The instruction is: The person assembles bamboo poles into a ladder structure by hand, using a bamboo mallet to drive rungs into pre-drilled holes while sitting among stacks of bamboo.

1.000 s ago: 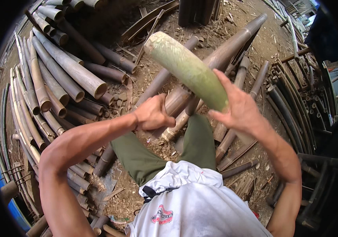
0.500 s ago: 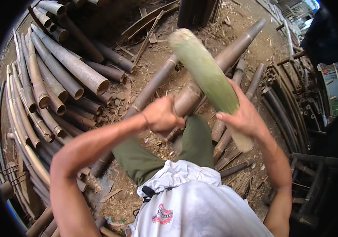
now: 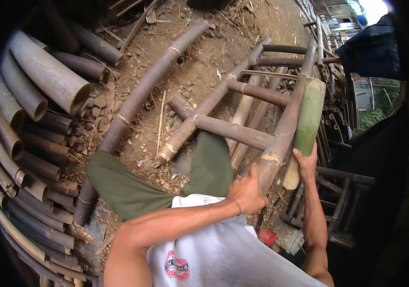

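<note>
A brown bamboo frame [image 3: 247, 135], built like a ladder with two long rails and several rungs, stretches away from my lap. My left hand [image 3: 248, 191] is closed on the near end of its right rail, and the underside of that grip is hidden. Just right of this rail, my right hand [image 3: 306, 163] grips a thick green bamboo mallet [image 3: 308, 117] by its pale, narrowed handle end. The mallet's broad head points away from me, alongside the rail; whether they touch I cannot tell.
Stacked bamboo poles [image 3: 47, 79] fill the left side. A loose brown pole [image 3: 140, 103] lies on the dirt beside my left knee. Another dark bamboo frame [image 3: 343, 201] stands at the right, near a red object [image 3: 267, 237] and a whitish container [image 3: 291, 240].
The bamboo frame has turned so its rungs show. My left hand has shifted right along with its rail, and the mallet has swung from leaning left to nearly straight ahead.
</note>
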